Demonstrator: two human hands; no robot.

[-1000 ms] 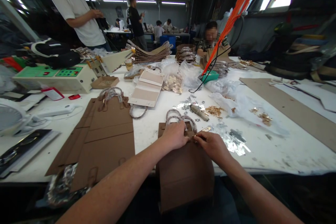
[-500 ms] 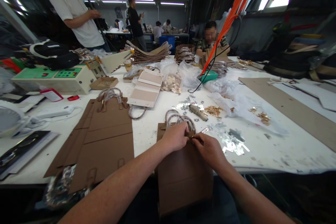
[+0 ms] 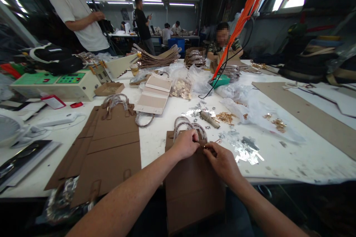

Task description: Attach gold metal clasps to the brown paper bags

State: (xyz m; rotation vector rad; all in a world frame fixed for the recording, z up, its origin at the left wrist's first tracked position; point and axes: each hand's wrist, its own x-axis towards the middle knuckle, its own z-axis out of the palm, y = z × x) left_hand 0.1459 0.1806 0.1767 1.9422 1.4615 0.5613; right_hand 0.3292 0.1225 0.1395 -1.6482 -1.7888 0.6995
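A brown bag panel [image 3: 194, 192] hangs over the table's front edge, its plastic-wrapped loop handles [image 3: 180, 121] standing at the top. My left hand [image 3: 185, 144] is closed in a pinch at the panel's upper edge, beside the handles; its fingertips hide what lies between them. Just to the right, my right hand [image 3: 222, 158] pinches a small shiny metal piece [image 3: 205, 147] close to the same edge. Flat silver metal plates [image 3: 249, 150] lie scattered right of that hand. Behind them sit a small pile of gold-coloured fittings [image 3: 226, 117] and a tan wrapped roll [image 3: 210, 119].
More brown bag panels [image 3: 114, 144] with handles overlap on the left. A beige folded card [image 3: 154, 94], clear plastic bags [image 3: 201, 79] and a control box [image 3: 55, 85] are farther back. Orange strands [image 3: 239, 26] hang down at centre right. A co-worker [image 3: 225, 40] sits across the table.
My left fingertips have drawn slightly back from my right ones and curled. A silver plate beside my right fingers now shows only as a thin edge. The panel has barely moved.
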